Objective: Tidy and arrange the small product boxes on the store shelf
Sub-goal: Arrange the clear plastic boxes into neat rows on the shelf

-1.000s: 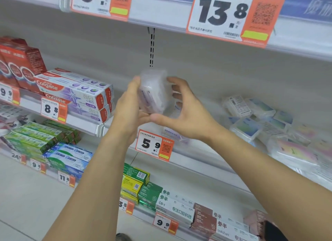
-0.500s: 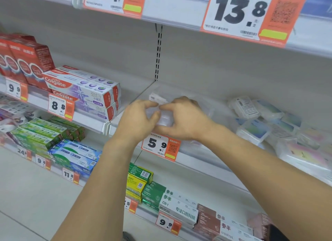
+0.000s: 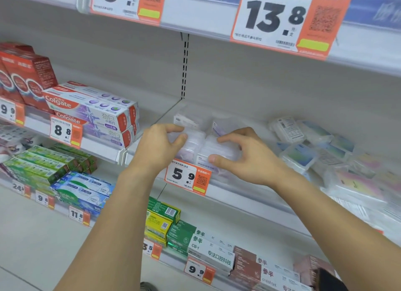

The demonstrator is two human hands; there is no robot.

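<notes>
Both hands, left (image 3: 161,146) and right (image 3: 243,158), are now gripping clear boxes (image 3: 204,143) I'm setting down on the shelf (image 3: 249,193), no longer raised.

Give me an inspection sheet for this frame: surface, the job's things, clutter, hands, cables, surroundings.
Surface: white store shelf, a 5.9 price tag clipped to its front edge.
Job's things: clear small boxes grouped behind the tag, blurred.
Clutter: loose pile of similar boxes at the right, lying at mixed angles.
Hands: left hand touches the left boxes with curled fingers; right hand has a grip on the front right box, thumb in front and fingers on top.
Cables: nothing seen.
Surroundings: Colgate cartons at the left; 13.8 tag above; more cartons on lower shelves.
</notes>
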